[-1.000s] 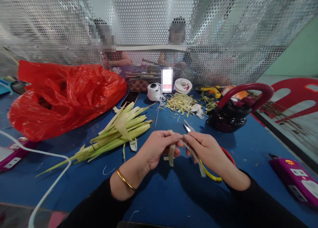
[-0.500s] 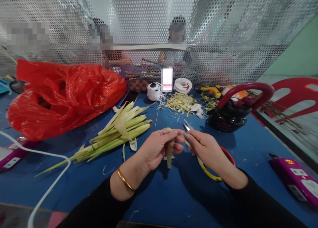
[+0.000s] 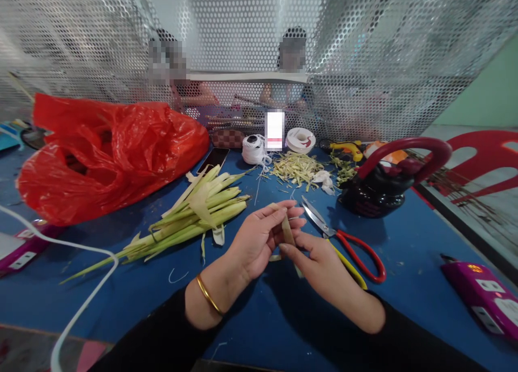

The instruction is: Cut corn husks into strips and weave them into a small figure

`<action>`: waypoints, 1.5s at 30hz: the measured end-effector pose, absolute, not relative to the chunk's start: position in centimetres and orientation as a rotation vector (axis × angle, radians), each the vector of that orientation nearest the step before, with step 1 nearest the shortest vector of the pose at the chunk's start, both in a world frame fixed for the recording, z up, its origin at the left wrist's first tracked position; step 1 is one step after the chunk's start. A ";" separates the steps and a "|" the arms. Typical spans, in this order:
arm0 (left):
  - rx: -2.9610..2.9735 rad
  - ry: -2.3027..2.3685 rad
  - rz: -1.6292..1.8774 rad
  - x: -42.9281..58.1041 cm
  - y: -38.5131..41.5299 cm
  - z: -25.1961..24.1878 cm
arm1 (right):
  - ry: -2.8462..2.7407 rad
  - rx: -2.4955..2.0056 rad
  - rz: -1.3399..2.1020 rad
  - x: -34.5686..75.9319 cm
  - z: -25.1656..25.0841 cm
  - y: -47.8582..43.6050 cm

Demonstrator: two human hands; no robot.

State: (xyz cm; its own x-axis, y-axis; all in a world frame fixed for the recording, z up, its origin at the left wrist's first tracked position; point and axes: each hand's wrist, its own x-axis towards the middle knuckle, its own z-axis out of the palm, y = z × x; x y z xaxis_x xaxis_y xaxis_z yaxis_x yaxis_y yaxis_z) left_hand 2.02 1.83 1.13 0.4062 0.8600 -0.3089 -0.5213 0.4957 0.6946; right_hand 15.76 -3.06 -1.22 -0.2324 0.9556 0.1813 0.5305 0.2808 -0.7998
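Note:
My left hand (image 3: 259, 239) and my right hand (image 3: 318, 264) meet over the middle of the blue table (image 3: 263, 318). Both pinch one pale green leaf strip (image 3: 288, 232): the left holds its upper end between thumb and fingers, the right grips it lower down. A bundle of green leaf strips (image 3: 190, 215) lies to the left of my hands. Scissors with a red and a yellow handle (image 3: 343, 239) rest on the table just right of my right hand.
A red plastic bag (image 3: 109, 153) fills the left. A white thread spool (image 3: 253, 148), a tape roll (image 3: 300, 140), leaf scraps (image 3: 295, 169) and a dark basket with a red handle (image 3: 380, 186) stand behind. Purple power strips (image 3: 481, 296) lie at both sides. People sit beyond a perforated screen (image 3: 364, 48).
My right hand has slid left and down along the strip, uncovering the scissors. The left hand has lifted the strip's top end slightly.

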 end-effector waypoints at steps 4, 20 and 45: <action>0.531 0.777 0.942 2.0 2.0 1.2 | -2.159 -1.336 0.221 15.6 -1.0 -3.9; 0.684 0.790 0.802 2.0 1.8 1.1 | -1.837 -1.262 0.175 17.4 0.1 -3.7; 0.699 0.804 0.653 2.4 1.3 0.1 | -2.176 -0.860 -0.253 17.3 0.0 -3.4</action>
